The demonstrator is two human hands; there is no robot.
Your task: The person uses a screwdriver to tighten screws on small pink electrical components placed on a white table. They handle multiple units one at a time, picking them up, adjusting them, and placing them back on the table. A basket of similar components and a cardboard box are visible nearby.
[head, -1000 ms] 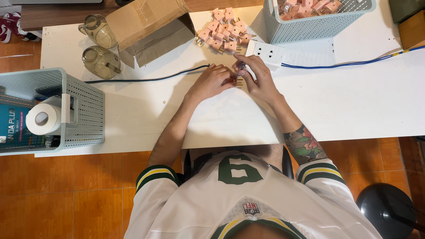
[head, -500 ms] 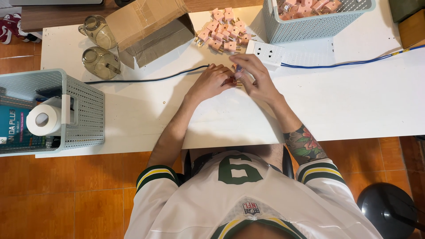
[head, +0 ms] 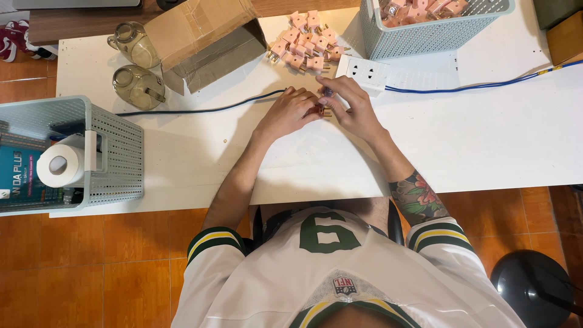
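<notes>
Both my hands meet at the middle of the white table [head: 486, 140]. My left hand [head: 290, 112] and my right hand [head: 352, 106] together pinch a small pink plug adapter [head: 322, 110] with brass prongs. Just beyond my right fingers lies a white power strip [head: 364, 71] with a blue cable [head: 480, 86]. A loose pile of pink plug adapters [head: 306, 42] lies behind the hands. How each finger grips the adapter is partly hidden.
A grey-blue basket [head: 437, 30] with more pink adapters stands at the back right. An open cardboard box [head: 200, 36] and two glass mugs [head: 136, 64] sit back left. A basket [head: 115, 152] with a paper roll hangs at the left edge. A black cable [head: 200, 110] crosses the table.
My hands have stayed close together over the same spot; the fingers shifted slightly around the small adapter.
</notes>
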